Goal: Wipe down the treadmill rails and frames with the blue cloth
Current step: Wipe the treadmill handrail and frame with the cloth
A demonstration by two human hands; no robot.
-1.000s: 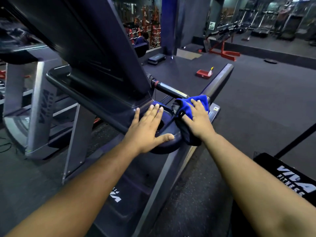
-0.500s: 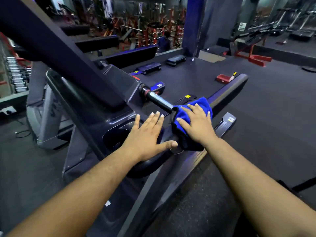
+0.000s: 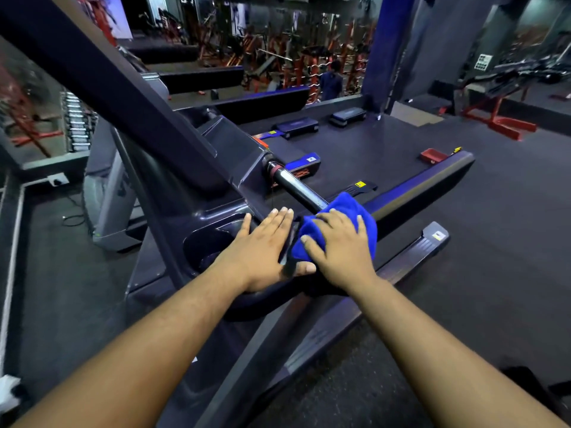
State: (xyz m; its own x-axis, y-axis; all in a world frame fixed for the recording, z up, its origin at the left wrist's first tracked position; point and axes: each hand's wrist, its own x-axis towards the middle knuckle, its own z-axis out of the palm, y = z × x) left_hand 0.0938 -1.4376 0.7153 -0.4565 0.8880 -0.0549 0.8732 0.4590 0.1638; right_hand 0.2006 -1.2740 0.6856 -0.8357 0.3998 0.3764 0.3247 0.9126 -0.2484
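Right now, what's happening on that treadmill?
A person is wiping the treadmill. The right hand presses the blue cloth flat onto the near end of the side handrail, by the silver grip bar. The left hand rests open on the console edge beside it, apparently for support. The rest of the rail lies beyond the cloth.

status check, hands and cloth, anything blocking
Left hand flat on console edge. Right hand pressing blue cloth on handrail. Rail ahead unobstructed.

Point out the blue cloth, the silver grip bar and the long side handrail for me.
blue cloth (image 3: 364, 211): head view, upper fold beyond the fingers.
silver grip bar (image 3: 296, 188): head view, mid-shaft.
side handrail (image 3: 432, 183): head view, top face near far end.
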